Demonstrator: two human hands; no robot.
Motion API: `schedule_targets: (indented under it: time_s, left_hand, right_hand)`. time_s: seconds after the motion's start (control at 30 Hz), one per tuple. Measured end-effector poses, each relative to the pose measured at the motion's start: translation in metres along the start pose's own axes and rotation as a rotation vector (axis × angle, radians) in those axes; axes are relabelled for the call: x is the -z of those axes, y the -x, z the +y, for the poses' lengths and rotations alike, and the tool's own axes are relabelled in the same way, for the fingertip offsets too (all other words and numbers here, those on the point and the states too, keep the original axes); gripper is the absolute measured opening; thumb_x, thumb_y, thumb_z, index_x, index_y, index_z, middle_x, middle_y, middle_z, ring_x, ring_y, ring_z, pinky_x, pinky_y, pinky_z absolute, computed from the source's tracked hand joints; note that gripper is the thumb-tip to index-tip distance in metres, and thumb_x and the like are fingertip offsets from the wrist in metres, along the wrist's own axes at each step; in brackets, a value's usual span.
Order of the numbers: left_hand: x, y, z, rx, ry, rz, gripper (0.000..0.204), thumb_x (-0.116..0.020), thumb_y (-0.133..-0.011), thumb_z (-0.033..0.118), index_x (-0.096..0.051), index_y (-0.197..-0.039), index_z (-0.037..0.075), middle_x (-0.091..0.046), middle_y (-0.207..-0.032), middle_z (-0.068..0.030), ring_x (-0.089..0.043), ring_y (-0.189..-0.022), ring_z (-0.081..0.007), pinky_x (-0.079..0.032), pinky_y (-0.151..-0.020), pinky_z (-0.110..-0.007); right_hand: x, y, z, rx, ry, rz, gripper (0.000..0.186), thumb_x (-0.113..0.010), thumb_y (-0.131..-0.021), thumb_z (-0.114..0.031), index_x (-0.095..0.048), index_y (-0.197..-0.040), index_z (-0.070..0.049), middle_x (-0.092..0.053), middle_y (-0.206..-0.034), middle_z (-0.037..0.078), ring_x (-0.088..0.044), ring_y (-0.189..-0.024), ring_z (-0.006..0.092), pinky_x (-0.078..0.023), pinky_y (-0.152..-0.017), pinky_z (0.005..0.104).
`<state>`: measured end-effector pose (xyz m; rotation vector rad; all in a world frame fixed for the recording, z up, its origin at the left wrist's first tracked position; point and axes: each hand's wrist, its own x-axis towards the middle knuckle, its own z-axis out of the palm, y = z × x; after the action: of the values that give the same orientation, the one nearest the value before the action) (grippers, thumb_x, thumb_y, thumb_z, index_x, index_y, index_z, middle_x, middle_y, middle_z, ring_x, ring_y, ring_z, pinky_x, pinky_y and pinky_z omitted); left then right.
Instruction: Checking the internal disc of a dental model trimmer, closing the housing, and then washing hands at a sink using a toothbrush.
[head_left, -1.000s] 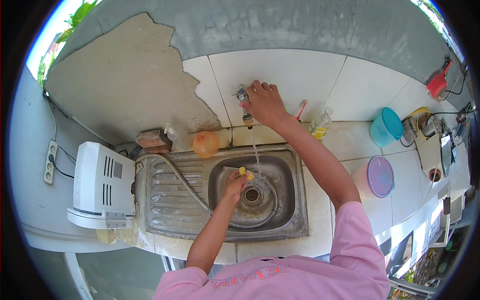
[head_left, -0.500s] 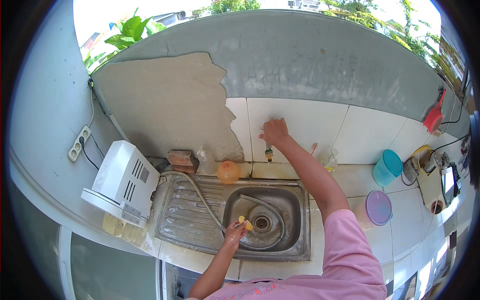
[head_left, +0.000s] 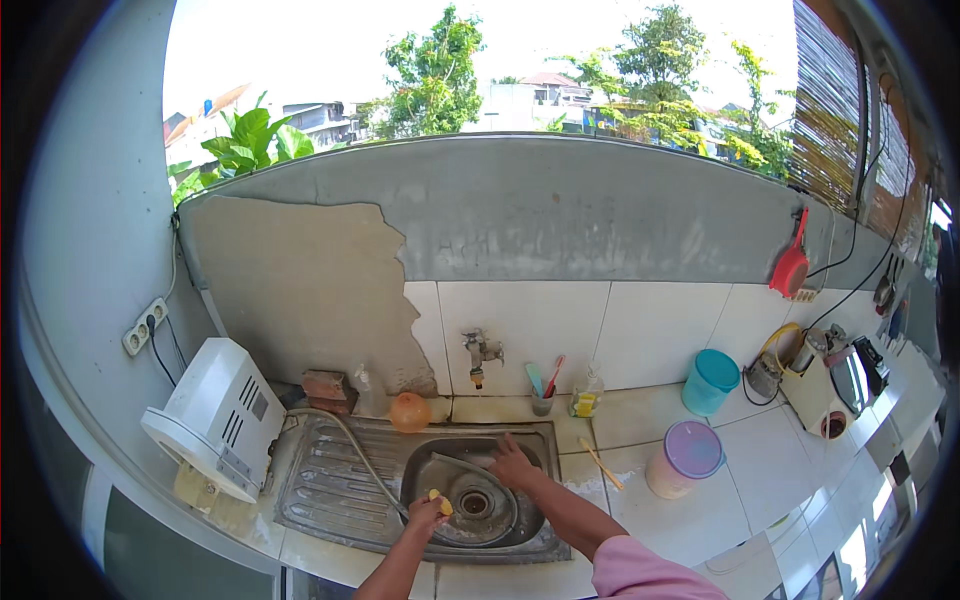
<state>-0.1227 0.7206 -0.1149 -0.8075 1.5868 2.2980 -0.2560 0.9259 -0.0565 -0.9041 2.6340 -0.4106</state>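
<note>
Over the left side of the steel sink, my left hand is closed around a small yellow sponge. My right hand reaches over the basin's right half, fingers stretched out and holding nothing I can see. A grey hose crosses the ribbed drainboard and curls inside the basin around the drain. On the tiled wall behind, the metal tap is apart from both hands.
Along the back stand an orange ball-like object, a brick, a cup of toothbrushes and a soap bottle. A wooden-handled brush, a purple-lidded container and a teal container sit right. A white appliance stands left.
My right hand has left the tap and come down over the sink basin. My left hand keeps the yellow sponge. The view has tilted upward, showing more beyond the wall.
</note>
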Motion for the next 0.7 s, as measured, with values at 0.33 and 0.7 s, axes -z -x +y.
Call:
schedule_targets:
  time_s: [0.33,0.7]
  left_hand:
    - [-0.058,0.026,-0.005,-0.11,0.052,-0.083,0.017,-0.054,-0.092,0.018,-0.056,-0.102,0.005,-0.06,-0.089,-0.0049,-0.057,-0.079,-0.0141,-0.047,-0.065,-0.027]
    - [-0.09,0.246,0.142,-0.419,-0.184,-0.972,0.051,-0.049,-0.094,0.036,-0.041,-0.13,0.001,-0.057,-0.118,-0.0109,-0.058,-0.104,-0.0191,-0.047,-0.089,-0.035]
  right_hand:
    - [-0.044,0.094,-0.082,0.141,-0.378,0.434,0.049,-0.068,-0.073,-0.017,-0.051,-0.119,-0.009,-0.053,-0.111,0.018,-0.055,-0.102,0.0375,-0.046,-0.084,0.0407]
    - [0.109,0.245,-0.15,0.321,-1.123,0.52,0.033,-0.059,-0.088,-0.025,-0.045,-0.111,-0.005,-0.058,-0.082,0.005,-0.062,-0.074,0.018,-0.05,-0.062,0.0292]
